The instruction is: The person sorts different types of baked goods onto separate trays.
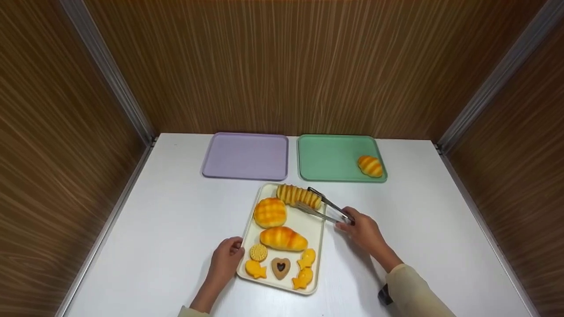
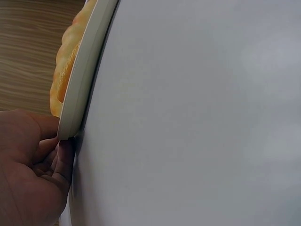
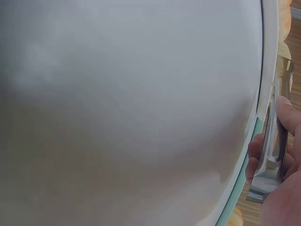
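Gripping a pair of metal tongs (image 3: 271,153), the right hand (image 1: 365,229) lies right of centre in the head view, its fingers and thumb bent around the two arms, which point toward the upper left. The tong tips stand parted on either side of a long ridged roll (image 1: 291,195) at the upper end of a cream tray (image 1: 294,220); whether they press on the roll cannot be told. The left hand (image 1: 224,259), at lower centre-left, has its fingers bent and pinches the tray's left rim, a hold that the left wrist view shows from the side. Below the roll on the same tray are a round bread (image 1: 270,212) with a grid pattern, just left of centre, and a tapered bread (image 1: 283,238) lying crosswise. Along the tray's lower part are a round biscuit (image 1: 258,252) above a fish-shaped biscuit (image 1: 255,269) at left, a heart-shaped biscuit (image 1: 280,267) with a dark centre, and two more fish shapes (image 1: 302,278) at right. Behind, at upper centre of the white table (image 1: 154,229), a purple tray (image 1: 246,156) sits left of a green tray (image 1: 335,156), which bears a small striped bread (image 1: 370,166) in its lower right corner. Wood-grained panels (image 1: 264,66) fill the top of the frame.
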### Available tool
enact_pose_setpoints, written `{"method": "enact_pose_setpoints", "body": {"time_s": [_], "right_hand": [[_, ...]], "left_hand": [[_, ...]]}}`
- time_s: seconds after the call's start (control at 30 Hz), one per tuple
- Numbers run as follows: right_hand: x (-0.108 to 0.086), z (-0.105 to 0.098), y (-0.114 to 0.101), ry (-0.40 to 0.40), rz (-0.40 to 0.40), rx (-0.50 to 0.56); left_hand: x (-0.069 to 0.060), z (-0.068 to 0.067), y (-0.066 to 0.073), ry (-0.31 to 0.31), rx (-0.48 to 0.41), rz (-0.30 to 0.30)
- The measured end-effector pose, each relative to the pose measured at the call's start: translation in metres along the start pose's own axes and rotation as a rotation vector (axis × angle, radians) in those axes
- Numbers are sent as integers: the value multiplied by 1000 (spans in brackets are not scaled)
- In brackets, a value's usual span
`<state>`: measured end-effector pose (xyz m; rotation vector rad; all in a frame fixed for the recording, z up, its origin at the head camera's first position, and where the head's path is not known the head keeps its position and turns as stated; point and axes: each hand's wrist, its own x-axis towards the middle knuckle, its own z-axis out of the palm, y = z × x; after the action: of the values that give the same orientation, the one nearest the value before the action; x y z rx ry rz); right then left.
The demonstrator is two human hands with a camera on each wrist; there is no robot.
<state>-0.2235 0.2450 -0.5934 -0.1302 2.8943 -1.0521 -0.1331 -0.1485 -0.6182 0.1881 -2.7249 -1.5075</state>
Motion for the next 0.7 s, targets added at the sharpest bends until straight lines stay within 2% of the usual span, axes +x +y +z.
{"method": "enact_pose_setpoints", "body": {"time_s": [0.43, 0.7], "right_hand": [[-7, -2, 5, 53, -76, 19], [-8, -5, 6, 67, -76, 84]], "left_hand": [[1, -1, 2, -13, 8, -17], [2, -1, 1, -1, -4, -22]]}}
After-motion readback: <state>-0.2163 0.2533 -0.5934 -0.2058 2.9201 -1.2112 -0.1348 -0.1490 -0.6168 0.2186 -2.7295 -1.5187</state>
